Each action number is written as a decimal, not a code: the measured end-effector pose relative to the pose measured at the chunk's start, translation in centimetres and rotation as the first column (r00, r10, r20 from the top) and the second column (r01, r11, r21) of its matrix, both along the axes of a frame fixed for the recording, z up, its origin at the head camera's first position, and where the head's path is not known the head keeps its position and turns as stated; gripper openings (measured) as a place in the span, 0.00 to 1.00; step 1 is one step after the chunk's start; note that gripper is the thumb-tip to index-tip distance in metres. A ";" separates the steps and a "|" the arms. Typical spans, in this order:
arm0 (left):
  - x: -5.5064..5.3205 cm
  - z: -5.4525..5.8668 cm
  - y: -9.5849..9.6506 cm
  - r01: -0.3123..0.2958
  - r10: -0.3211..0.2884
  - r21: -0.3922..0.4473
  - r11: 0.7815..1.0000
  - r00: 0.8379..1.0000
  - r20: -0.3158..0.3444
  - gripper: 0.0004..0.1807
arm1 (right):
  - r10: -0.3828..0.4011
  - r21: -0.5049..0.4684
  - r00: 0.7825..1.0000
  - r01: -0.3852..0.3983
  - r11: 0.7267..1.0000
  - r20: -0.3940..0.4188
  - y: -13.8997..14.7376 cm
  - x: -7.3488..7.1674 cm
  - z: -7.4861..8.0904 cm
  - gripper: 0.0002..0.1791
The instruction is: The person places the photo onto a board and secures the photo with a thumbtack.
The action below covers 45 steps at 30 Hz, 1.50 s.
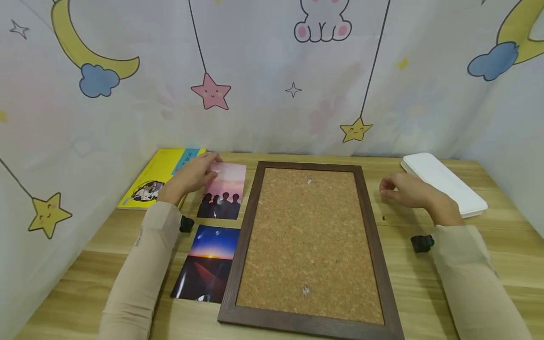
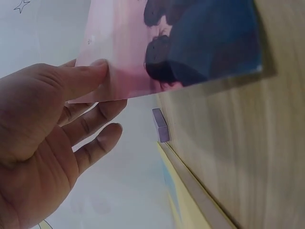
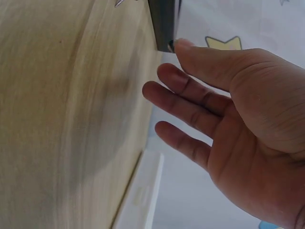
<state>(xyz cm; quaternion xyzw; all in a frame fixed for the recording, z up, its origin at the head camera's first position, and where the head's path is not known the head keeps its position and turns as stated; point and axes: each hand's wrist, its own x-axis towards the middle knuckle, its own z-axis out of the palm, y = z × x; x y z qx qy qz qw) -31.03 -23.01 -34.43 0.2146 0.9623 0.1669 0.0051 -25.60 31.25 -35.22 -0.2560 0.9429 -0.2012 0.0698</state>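
My left hand point(image 1: 189, 174) pinches the left edge of a glossy pink photo point(image 1: 231, 177) with dark silhouettes of people. In the left wrist view my thumb lies on the photo's face, and part of the sheet stands off the table. A sunset photo point(image 1: 208, 269) lies below it, next to the corkboard point(image 1: 314, 245) in its brown frame. Right of the frame hovers my right hand point(image 1: 410, 191), fingers bent. A tiny dark, brassy thing point(image 3: 171, 46) shows at its thumb tip; the index finger is hidden. Another tiny dark thing point(image 1: 384, 217) lies on the table beneath.
A yellow book point(image 1: 142, 174) lies at the back left, partly behind my left hand. At the back right is a white flat case point(image 1: 446, 184). Small shiny spots point(image 1: 306, 289) show on the cork. A patterned cloth point(image 1: 263, 118) hangs behind the wooden table point(image 1: 501, 264).
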 end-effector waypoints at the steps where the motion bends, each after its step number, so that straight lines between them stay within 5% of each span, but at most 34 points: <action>1: 0.0 0.1 0.0 0.000 0.000 0.006 1.000 1.000 -0.006 0.19 | -0.004 -0.008 1.000 0.004 1.000 0.001 0.0 -0.1 0.1 0.04; 10: 0.2 0.3 0.0 -0.029 0.029 0.016 0.999 1.000 -0.011 0.15 | -0.005 -0.054 1.000 0.004 0.999 -0.008 -0.5 0.0 0.1 0.04; 17: 0.0 0.7 0.0 0.005 0.003 0.130 0.991 0.998 -0.059 0.13 | -0.027 -0.092 1.000 0.028 0.995 0.009 -1.0 0.1 0.7 0.04; 35: 0.2 2.2 0.2 0.038 -0.046 0.260 0.965 0.999 0.023 0.13 | -0.007 -0.170 1.000 0.008 0.985 0.003 -3.1 -1.1 1.3 0.05; 45: 0.4 4.0 0.5 -0.004 -0.012 0.284 0.959 0.998 0.055 0.12 | -0.043 -0.139 0.999 0.044 0.989 0.008 -4.5 -2.1 2.3 0.07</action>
